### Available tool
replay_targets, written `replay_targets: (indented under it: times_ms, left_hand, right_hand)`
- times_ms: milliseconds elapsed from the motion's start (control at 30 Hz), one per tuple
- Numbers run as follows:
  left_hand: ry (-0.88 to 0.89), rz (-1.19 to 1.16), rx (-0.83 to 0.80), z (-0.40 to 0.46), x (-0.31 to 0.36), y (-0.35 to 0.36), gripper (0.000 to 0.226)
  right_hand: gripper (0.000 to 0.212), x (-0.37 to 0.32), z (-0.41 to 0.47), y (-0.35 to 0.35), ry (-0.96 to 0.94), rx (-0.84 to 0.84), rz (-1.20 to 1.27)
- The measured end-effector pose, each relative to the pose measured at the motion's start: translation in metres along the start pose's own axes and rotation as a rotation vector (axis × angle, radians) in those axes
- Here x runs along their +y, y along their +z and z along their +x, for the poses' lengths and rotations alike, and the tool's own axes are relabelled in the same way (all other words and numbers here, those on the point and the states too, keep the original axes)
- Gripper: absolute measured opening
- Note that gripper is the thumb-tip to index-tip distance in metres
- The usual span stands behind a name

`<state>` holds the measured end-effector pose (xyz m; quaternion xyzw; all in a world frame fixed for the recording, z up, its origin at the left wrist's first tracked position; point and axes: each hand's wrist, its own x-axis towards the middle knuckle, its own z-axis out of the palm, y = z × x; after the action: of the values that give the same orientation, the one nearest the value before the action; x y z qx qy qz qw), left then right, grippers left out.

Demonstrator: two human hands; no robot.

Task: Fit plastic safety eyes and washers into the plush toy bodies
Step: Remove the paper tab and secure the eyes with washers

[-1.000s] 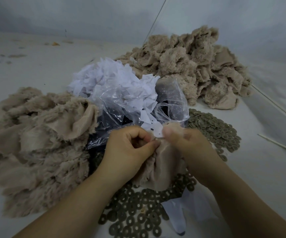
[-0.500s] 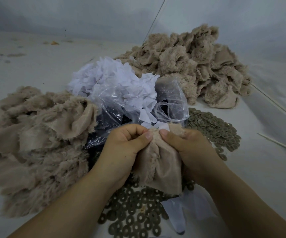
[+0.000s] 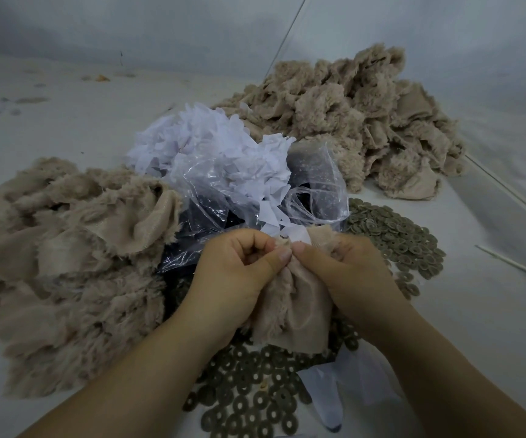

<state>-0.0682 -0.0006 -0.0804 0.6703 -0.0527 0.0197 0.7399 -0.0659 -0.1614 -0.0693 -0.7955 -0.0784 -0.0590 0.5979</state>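
A beige plush toy body [image 3: 296,314], turned inside out, hangs between my two hands at the centre. My left hand [image 3: 236,276] grips its upper left edge with curled fingers, thumb pressed toward the middle. My right hand [image 3: 347,273] grips the upper right edge, its thumb tip touching the left thumb over the fabric. Whatever sits between the thumbs is hidden. Dark round washers [image 3: 249,403] lie scattered under my wrists, and another heap of washers [image 3: 394,238] lies to the right. A clear plastic bag [image 3: 312,197] with dark contents sits just behind my hands.
A pile of beige plush bodies [image 3: 65,257] fills the left side. A larger pile of plush bodies [image 3: 356,121] lies at the back right. White paper scraps [image 3: 204,150] are heaped behind the bag. A thin white stick [image 3: 514,267] lies at the right.
Both hands have drawn the plush body down toward me, and the thumbs now meet at its top edge. The piles have not moved.
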Motion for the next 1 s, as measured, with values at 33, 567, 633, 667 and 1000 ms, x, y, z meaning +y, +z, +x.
replay_targets:
  times_ms: [33,567,633,667,1000]
  left_hand:
    - [-0.006,-0.004,0.004,0.0004,-0.0002,-0.0006,0.010]
    - [-0.067,-0.141,-0.020,0.0021,0.0036,-0.0029,0.020]
    - [-0.069,-0.134,-0.022,0.0022,0.0031,-0.0030,0.022]
    - [-0.069,-0.130,-0.026,0.0021,0.0031,-0.0028,0.020]
    - [-0.073,-0.105,0.013,0.0029,0.0024,-0.0032,0.016]
  right_hand:
    - [0.036,-0.0014,-0.0005,0.0006,-0.012,-0.006,-0.010]
    - [0.037,0.0010,0.0015,0.0001,-0.047,0.018,0.024]
    - [0.038,0.0003,0.0020,0.0007,-0.064,0.018,0.015]
    - [0.041,0.0019,0.0023,0.0008,-0.079,0.003,-0.007]
    - [0.017,0.0017,-0.0010,0.0015,0.008,-0.027,0.040]
